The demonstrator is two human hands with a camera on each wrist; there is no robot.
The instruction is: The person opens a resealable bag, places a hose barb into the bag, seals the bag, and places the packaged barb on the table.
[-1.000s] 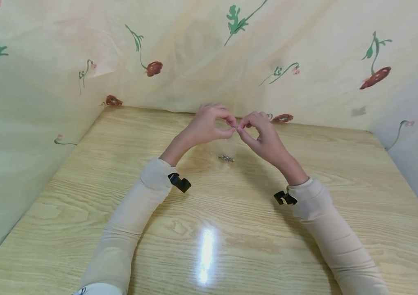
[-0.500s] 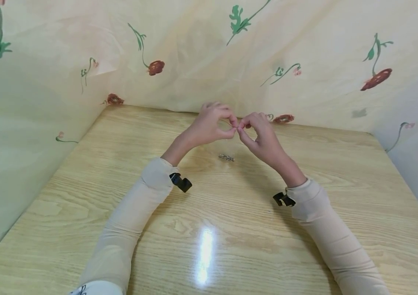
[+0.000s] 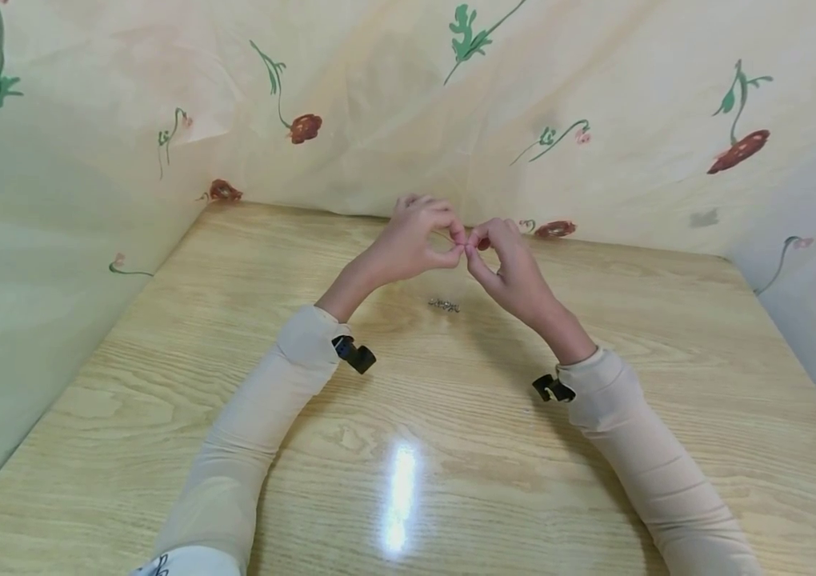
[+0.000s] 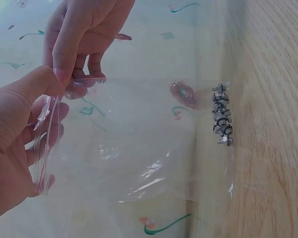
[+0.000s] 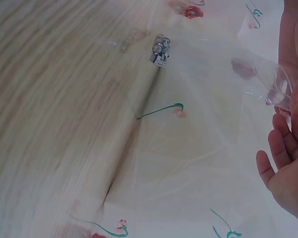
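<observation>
A clear zip-top plastic bag (image 4: pixel 124 129) hangs from both hands near the back of the table. My left hand (image 3: pixel 408 244) pinches its ridged zip edge (image 4: pixel 42 148) between thumb and index finger, the other fingers behind the plastic. Right beside that grip, my right hand (image 3: pixel 516 272) pinches the same edge at the corner, so the fingertips of both hands meet. At the bottom of the bag lie several small silvery metal fittings with black rings (image 4: pixel 222 114), clustered in a row. They show in the head view as a small shiny cluster (image 3: pixel 444 305) below the hands.
The light wood-grain table (image 3: pixel 451 448) extends toward me, with a bright light reflection on it. A cream sheet with printed flowers (image 3: pixel 394 104) stands behind the table and along its sides. Black camera mounts (image 3: pixel 354 354) are strapped at both wrists.
Both hands keep their pinch at the bag's edge, fingertips shifting only very slightly. The head view moves a little. The bag and fittings stay nearly in place.
</observation>
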